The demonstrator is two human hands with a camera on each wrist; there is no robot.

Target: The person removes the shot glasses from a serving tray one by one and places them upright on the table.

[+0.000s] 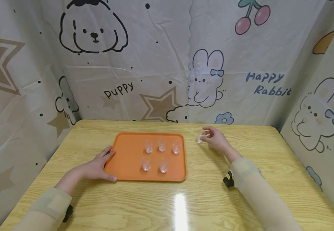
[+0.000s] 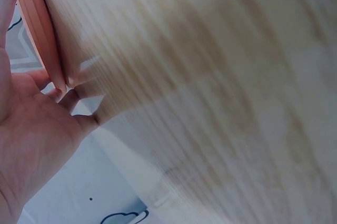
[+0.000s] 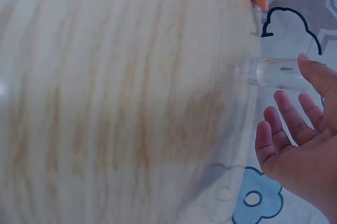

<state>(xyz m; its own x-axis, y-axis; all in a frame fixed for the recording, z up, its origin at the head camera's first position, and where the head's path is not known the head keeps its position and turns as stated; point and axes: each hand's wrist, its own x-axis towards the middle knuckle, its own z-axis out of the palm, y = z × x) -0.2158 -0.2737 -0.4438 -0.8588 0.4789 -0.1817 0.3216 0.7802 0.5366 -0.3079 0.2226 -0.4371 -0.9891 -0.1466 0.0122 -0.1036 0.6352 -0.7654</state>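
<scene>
My right hand (image 1: 216,140) is at the table's far side, thumb and index finger pinching a small clear shot glass (image 1: 199,138) near its rim. In the right wrist view this glass (image 3: 276,72) stands upright, base at the tabletop, the thumb overlapping its top end and the other fingers spread apart. My left hand (image 1: 97,165) rests against the left side of an orange tray (image 1: 126,157), fingers extended along the rim and thumb at its front corner. In the left wrist view, fingertips reach the tray edge (image 2: 42,34) and the table. Several more shot glasses (image 1: 162,145) stand upright on the tray.
The wooden table (image 1: 144,205) has patterned cloth walls (image 1: 155,64) behind it and at both sides. On the tray, the glasses form two rows in the middle and right part, three behind and two in front.
</scene>
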